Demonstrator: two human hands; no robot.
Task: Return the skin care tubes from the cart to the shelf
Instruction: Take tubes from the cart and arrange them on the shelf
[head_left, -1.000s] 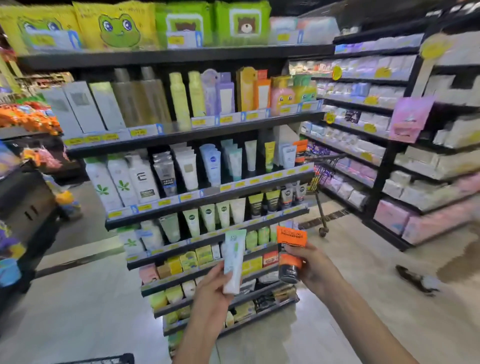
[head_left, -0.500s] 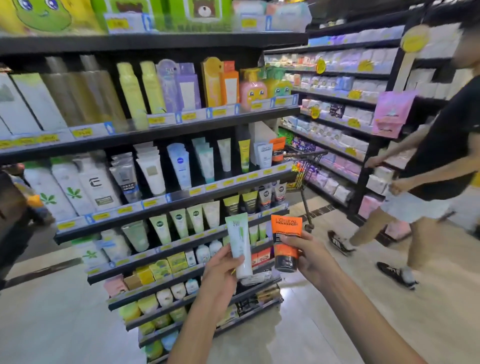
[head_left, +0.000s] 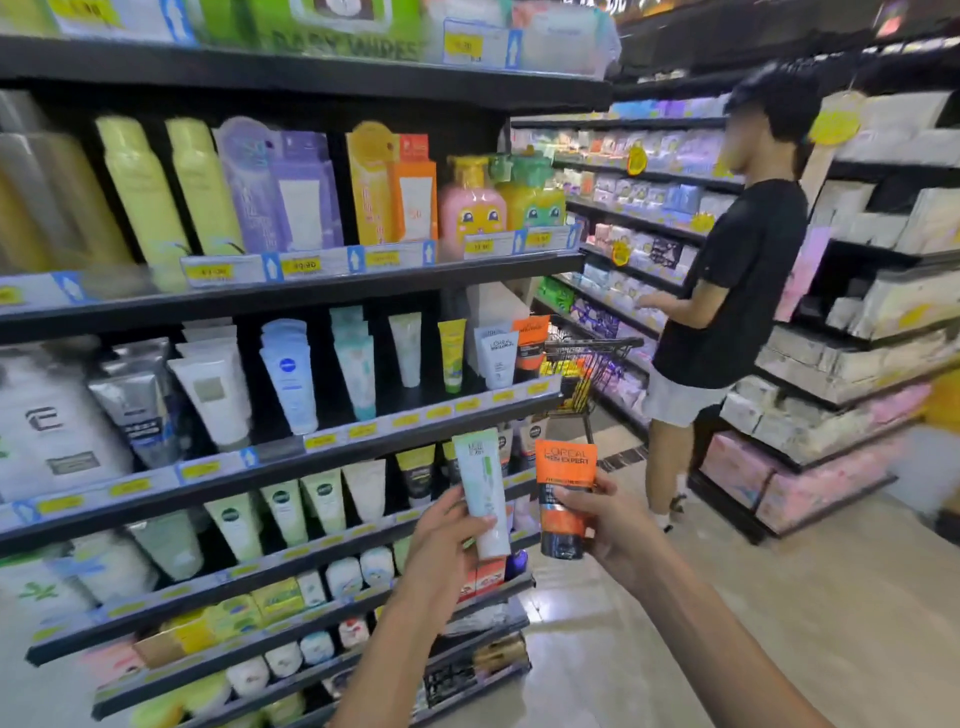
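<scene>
Left hand (head_left: 447, 540) grasps a pale green tube (head_left: 483, 493), right hand (head_left: 602, 519) the orange L'Oreal tube (head_left: 563, 493); each should join its matching row, like the orange tubes (head_left: 530, 338) on the shelf (head_left: 415, 415).

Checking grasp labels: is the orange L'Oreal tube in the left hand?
No, the right hand grips the orange L'Oreal tube; the left hand holds the pale green tube.
</scene>
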